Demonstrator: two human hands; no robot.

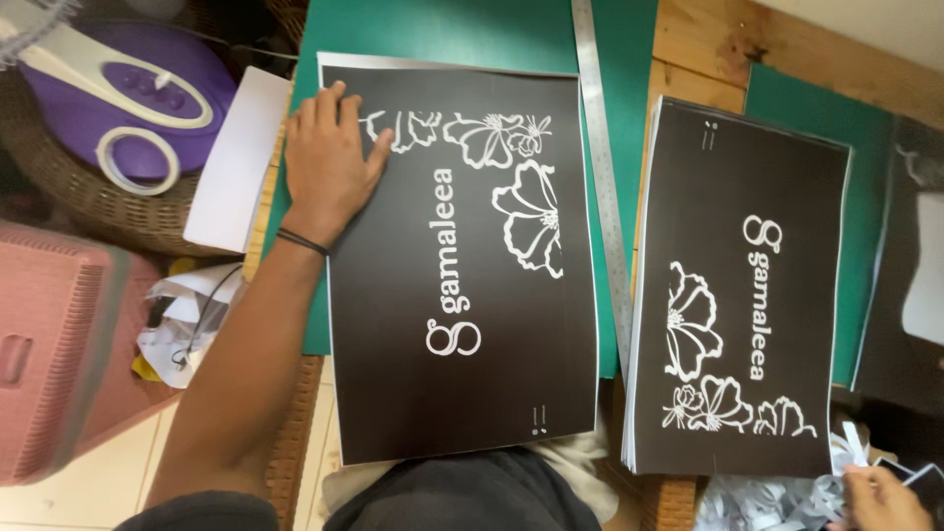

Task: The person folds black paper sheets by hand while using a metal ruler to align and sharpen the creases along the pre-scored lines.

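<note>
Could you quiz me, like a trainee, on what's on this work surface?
1. True or false: the left hand lies flat on the upper left corner of a black printed sheet.
2. What long metal tool lies between that sheet and the stack of black sheets?
A) scissors B) steel ruler C) knife
3. What do the fingers of the right hand pinch at the lower right?

Key:
1. True.
2. B, the steel ruler, lying on the green cutting mat.
3. A white paper strip, over a heap of paper scraps.
</note>
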